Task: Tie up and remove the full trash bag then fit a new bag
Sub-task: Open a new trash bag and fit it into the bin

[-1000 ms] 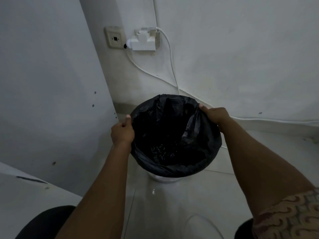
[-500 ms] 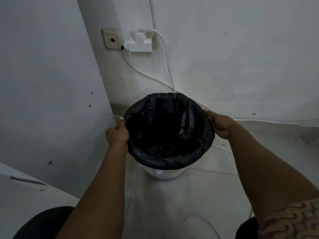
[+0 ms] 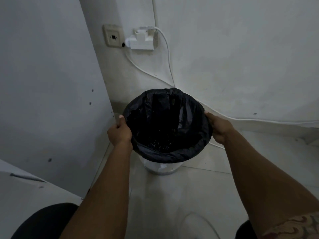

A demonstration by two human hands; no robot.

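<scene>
Gripping the folded-over rim of the black trash bag point(image 3: 172, 155), the left hand point(image 3: 120, 133) and right hand point(image 3: 219, 129) hold opposite sides, fingers curled round the plastic. The bag lines a clear bin point(image 3: 160, 168) standing on the pale floor point(image 3: 172, 195) in the corner, below a wall socket point(image 3: 113, 36) and white adapter point(image 3: 141, 41).

Looking like a home room corner: scuffed white plaster walls point(image 3: 241, 57) meeting pale tiled floor point(image 3: 172, 195), beige wall socket point(image 3: 113, 36) carrying white plug adapter point(image 3: 141, 41), white cables point(image 3: 169, 61) trailing down.
</scene>
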